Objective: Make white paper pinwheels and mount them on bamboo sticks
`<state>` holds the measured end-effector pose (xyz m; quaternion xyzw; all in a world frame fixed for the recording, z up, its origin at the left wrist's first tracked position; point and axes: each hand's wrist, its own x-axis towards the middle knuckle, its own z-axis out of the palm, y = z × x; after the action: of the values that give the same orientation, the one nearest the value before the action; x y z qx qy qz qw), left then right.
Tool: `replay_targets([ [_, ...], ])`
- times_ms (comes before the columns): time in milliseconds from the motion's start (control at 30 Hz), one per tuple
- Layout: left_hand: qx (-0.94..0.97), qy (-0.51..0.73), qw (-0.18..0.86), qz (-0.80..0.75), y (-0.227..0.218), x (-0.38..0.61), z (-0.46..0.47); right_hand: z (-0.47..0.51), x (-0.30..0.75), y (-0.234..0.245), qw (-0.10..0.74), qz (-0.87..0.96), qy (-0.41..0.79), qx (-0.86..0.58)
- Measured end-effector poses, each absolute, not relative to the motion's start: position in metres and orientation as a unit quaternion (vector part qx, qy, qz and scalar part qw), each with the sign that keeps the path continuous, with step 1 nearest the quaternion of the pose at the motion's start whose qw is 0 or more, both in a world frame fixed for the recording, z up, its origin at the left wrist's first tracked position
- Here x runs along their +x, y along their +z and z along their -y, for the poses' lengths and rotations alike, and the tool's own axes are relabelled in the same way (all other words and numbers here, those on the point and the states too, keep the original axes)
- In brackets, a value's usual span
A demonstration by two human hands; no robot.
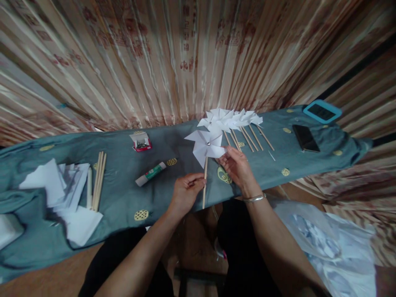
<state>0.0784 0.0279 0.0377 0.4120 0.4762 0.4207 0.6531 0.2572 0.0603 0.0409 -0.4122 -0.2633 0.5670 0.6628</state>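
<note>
closest to me are the person's two bare forearms point(139, 258), reaching in over dark-clad legs, a bracelet point(254, 199) on the right wrist. between the hands, at the middle of the cloth-covered table point(173, 202), is a white paper pinwheel point(199, 142), held upright on its wooden stick point(204, 194), with a shiny pin point(208, 144) at its centre.

i'd judge the step in hand to be setting or checking the blades, since paper, pin and stick look joined. a next move would call for a steady hold on the stick and a light touch on the paper, which could crease easily.

the left hand point(185, 190) has thumb and fingers closed in a pinch around the stick, below the paper. the right hand point(237, 166) is half curled, fingertips at the edge of the lower right blade; whether they nip it or only touch it, i can't tell from here.

a row of other pinwheels point(230, 119) lies just beyond, by the curtain. to the left are a glue stick point(150, 174), a red box of pins point(142, 143), bare sticks point(99, 179) and cut paper point(76, 181).
</note>
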Motion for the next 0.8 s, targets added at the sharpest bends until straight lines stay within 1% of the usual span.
replay_targets([
  [400, 0.426, 0.417, 0.647, -0.476, 0.035, 0.083, -0.03, -0.055, 0.261, 0.043, 0.67, 0.236, 0.56, -0.427],
  [800, 0.424, 0.422, 0.642, -0.479, 0.033, 0.078, -0.03, -0.046, 0.255, 0.045, 0.613, 0.289, 0.577, -0.456],
])
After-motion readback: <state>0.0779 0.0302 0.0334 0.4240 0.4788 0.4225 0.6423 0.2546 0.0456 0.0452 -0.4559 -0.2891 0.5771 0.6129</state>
